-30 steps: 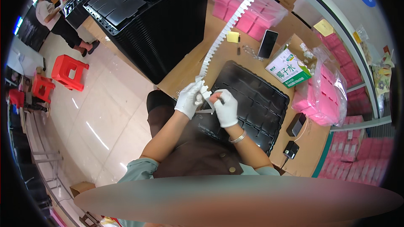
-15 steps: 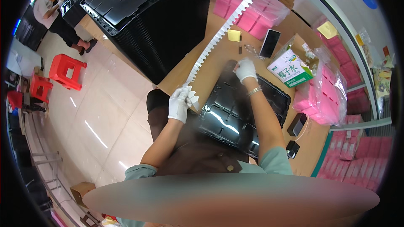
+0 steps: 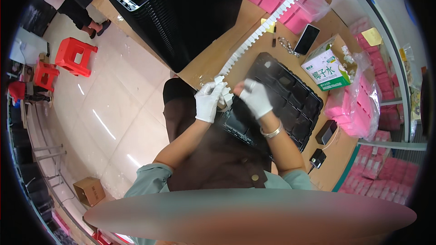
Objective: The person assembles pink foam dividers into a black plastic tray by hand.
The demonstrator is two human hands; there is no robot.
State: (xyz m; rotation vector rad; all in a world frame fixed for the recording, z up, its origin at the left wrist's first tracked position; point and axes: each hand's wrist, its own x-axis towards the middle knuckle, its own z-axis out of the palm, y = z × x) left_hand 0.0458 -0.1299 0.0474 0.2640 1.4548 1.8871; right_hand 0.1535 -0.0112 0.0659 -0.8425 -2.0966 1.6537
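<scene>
A long white strip with a toothed edge [image 3: 268, 27] runs from the far right down to my left hand [image 3: 207, 102]. White-gloved, that hand is closed around the near end of the strip. Just right of it, my right hand [image 3: 256, 99], also gloved with fingertips uncovered, points left toward the strip's end. Motion blurs its fingers, so whether they pinch anything cannot be made out. Below and beyond the right hand lies a black plastic tray [image 3: 290, 93] with shallow compartments, partly covered by that hand and forearm.
A tall stack of black trays [image 3: 181, 22] stands at the left of the table. Wrapped pink blocks [image 3: 295, 11], a phone [image 3: 307, 39], an open carton [image 3: 334, 66] and a black adapter [image 3: 318, 158] lie around. Red stools [image 3: 76, 57] and another person [image 3: 68, 4] are at far left.
My right hand has come from the tray's far edge back toward my left hand. The left hand still holds the strip, and the whole view has shifted slightly.
</scene>
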